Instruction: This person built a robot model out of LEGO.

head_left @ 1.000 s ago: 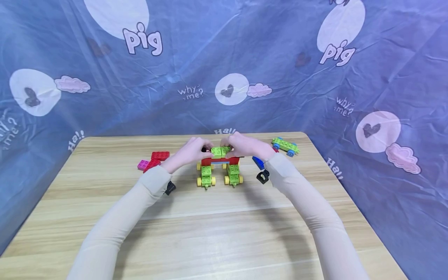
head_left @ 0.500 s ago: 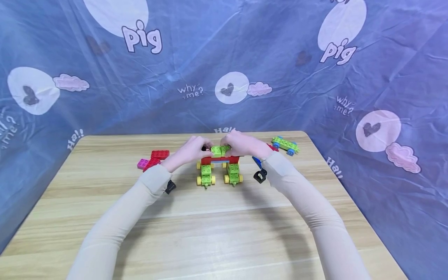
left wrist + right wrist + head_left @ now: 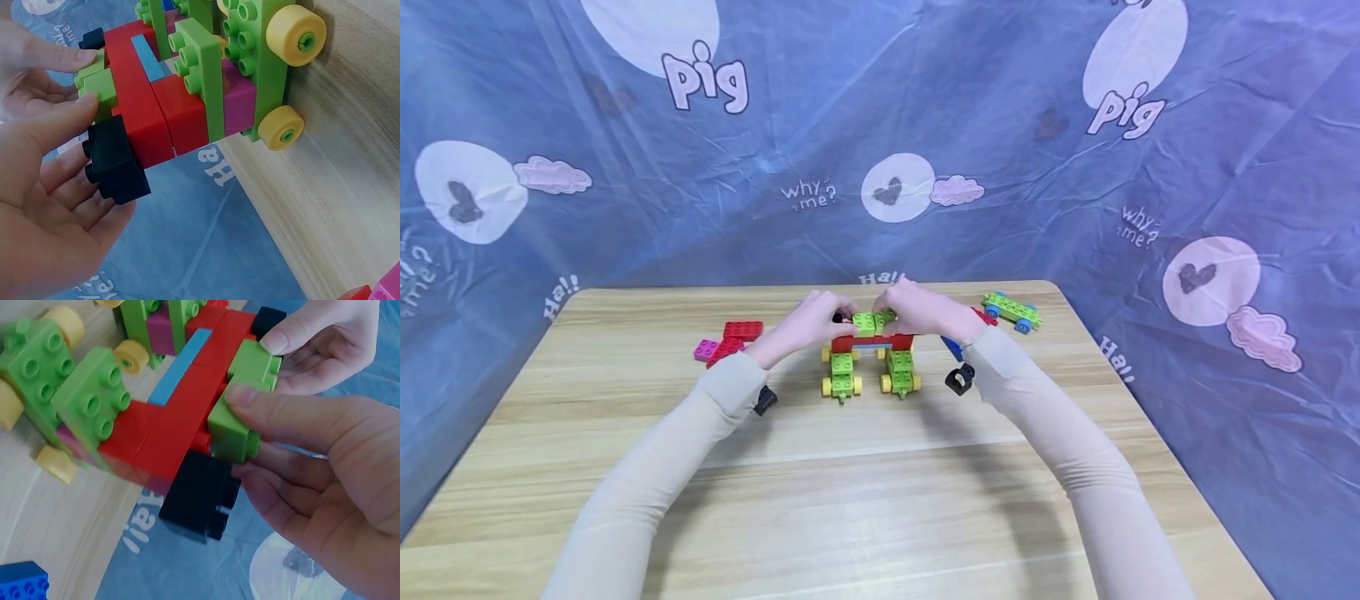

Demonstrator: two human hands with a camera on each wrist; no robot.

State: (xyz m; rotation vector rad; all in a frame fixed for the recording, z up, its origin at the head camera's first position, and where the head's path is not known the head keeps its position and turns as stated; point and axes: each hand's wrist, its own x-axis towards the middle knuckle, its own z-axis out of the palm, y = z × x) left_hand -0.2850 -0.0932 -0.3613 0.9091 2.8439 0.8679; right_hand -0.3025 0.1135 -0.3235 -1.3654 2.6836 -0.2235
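A toy brick build stands mid-table on two green wheeled bases (image 3: pixel 842 382) with yellow wheels. Red bricks (image 3: pixel 135 100) bridge them, with a light blue piece (image 3: pixel 181 367) against the red. On top sit two lime green bricks (image 3: pixel 864 324) side by side, and black bricks (image 3: pixel 199 495) flank them at the ends. My left hand (image 3: pixel 811 325) pinches the left green brick (image 3: pixel 102 89), thumb in front and fingers behind. With thumb and fingers, my right hand (image 3: pixel 921 310) grips the right green brick (image 3: pixel 229 425). Fingers of each hand lie close behind the nearby black brick.
Left of the build lie red bricks (image 3: pixel 743 331), a magenta brick (image 3: pixel 705 350) and a black piece (image 3: pixel 765 401). To its right are a blue brick (image 3: pixel 952 347), a black piece (image 3: pixel 959 380) and a green car base (image 3: pixel 1012 310) with blue wheels. A blue printed cloth (image 3: pixel 760 233) hangs behind.
Both hands keep their hold on the green bricks and the build stays in place. The head view has shifted very slightly.
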